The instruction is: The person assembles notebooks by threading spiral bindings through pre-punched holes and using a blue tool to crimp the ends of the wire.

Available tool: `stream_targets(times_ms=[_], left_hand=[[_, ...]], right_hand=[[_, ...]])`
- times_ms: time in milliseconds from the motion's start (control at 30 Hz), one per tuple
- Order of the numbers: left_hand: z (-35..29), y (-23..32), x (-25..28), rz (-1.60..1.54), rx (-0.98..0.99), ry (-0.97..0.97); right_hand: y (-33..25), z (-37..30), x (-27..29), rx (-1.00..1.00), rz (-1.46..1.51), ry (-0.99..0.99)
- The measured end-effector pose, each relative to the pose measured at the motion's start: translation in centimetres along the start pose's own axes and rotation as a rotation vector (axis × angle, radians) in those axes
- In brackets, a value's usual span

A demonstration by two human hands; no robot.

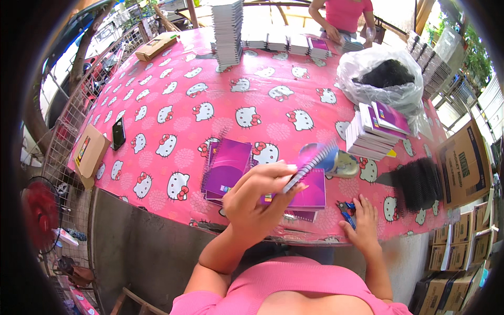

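Note:
My left hand point(254, 199) is closed on a spiral-bound notebook point(311, 167), held tilted above the table with its coil edge up. My right hand point(363, 224) lies on the tabletop near the front edge, fingers stretched out and apart. Right beside its thumb are small blue-handled wire cutters point(346, 211), resting on the cloth. Purple notebooks point(228, 164) with dark coils lie stacked left of my left hand. More purple notebooks point(313, 190) sit beneath the raised one, partly hidden by my hand. A roll of tape, or something similarly round point(344, 165), is partly covered behind it.
Pink patterned cloth point(173, 110) covers the table. At right are a notebook stack point(370, 134), black coils point(418, 184), a plastic bag of black material point(383, 76) and a carton point(464, 163). A phone point(118, 133) lies left. Tall notebook stacks point(227, 34) and another person point(346, 16) are across.

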State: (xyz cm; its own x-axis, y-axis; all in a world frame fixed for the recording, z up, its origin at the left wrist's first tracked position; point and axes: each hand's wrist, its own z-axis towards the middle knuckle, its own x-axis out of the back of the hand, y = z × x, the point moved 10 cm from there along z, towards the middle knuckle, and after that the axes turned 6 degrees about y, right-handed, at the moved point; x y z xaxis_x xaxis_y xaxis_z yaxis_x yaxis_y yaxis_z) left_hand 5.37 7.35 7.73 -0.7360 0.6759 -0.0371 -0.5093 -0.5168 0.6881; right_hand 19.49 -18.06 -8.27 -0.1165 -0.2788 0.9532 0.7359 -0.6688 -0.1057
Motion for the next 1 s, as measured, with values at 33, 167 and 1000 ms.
stream_targets(times_ms=[33, 167, 1000], left_hand=[[0.0, 1.6, 0.3, 0.057, -0.126, -0.001], [-3.6, -1.0, -1.4, 0.234, -0.069, -0.172], [1.3, 2.9, 6.7, 0.423, -0.339, 0.177]], right_hand=[[-0.7, -0.1, 0.4, -0.039, -0.119, 0.057], [0.9, 0.8, 1.5, -0.315, 0.51, 0.03], [0.1, 2.2, 2.8, -0.247, 0.464, 0.007]])
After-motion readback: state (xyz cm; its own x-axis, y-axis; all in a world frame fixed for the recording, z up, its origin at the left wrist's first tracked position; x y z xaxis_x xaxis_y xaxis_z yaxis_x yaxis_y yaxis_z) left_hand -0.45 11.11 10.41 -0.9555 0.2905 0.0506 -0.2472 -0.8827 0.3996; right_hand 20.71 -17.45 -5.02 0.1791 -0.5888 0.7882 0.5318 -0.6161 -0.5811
